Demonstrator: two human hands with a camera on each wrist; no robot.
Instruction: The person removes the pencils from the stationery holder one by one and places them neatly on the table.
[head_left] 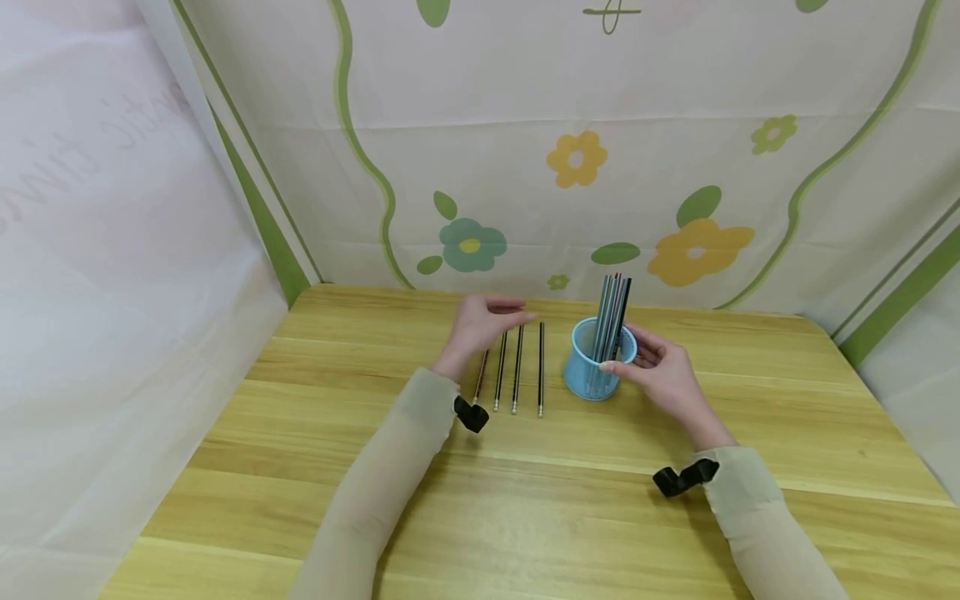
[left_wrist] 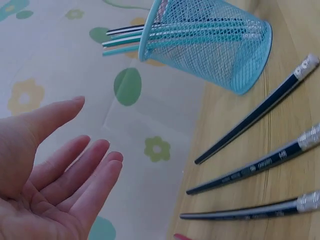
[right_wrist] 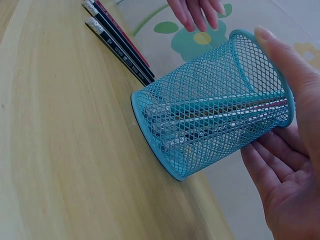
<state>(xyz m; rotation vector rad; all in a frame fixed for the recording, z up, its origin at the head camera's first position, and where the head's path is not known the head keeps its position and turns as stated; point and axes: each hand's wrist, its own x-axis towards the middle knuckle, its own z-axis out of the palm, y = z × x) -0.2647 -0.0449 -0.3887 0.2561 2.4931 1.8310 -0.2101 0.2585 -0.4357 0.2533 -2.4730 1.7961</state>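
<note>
My right hand [head_left: 666, 375] holds a light blue mesh pencil cup [head_left: 579, 377] near its rim, thumb on the near side and fingers round the back. Several pencils [head_left: 613, 302] stand in the cup, leaning to one side, their eraser ends at the bottom. Left of the cup, three black pencils [head_left: 541, 375] and a reddish one [head_left: 482, 377] lie side by side, erasers toward me. Over the far ends of these pencils hovers my left hand [head_left: 483, 323], its fingers extended and thumb apart. Nothing is between them in the left wrist view [left_wrist: 60, 175].
The wooden table [head_left: 510, 508] ends at the back against a white cloth [head_left: 480, 150] printed with flowers and leaves. Another white cloth [head_left: 112, 292] hangs on the left. A small black wrist camera [head_left: 471, 414] sits on each sleeve.
</note>
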